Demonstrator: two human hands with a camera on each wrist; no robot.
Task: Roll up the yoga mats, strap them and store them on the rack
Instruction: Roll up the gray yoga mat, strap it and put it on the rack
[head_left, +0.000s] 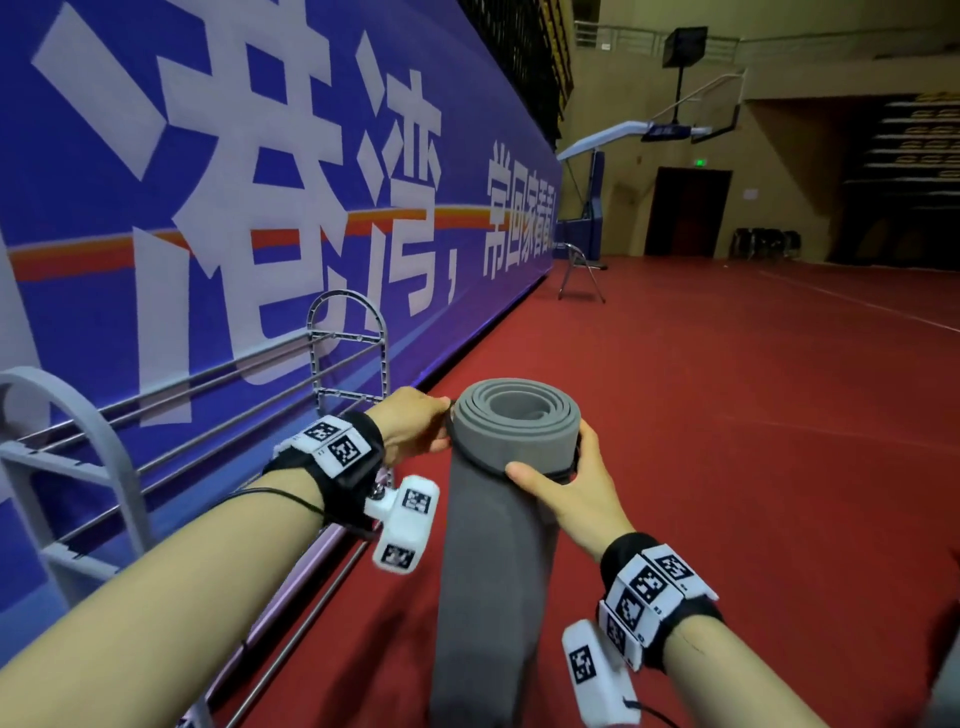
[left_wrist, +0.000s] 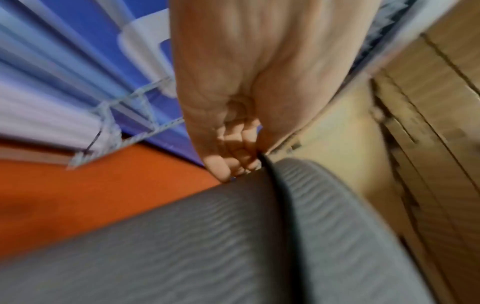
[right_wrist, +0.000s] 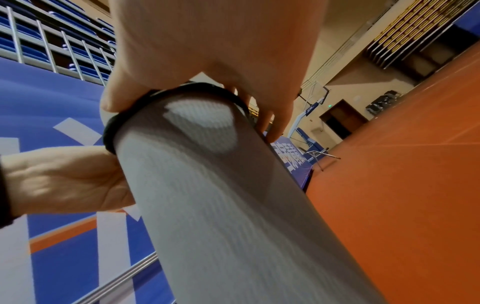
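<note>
Dim indoor light; wrist views blurred, edges warped.

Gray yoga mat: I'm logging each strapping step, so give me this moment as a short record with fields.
mat: gray yoga mat, rolled, held upright
strap: black strap around the roll near its top end
left hand: pinches the strap at the roll's left side
right hand: grip around the roll at the strap
rack: gray, left, against the blue wall banner
floor: red
</note>
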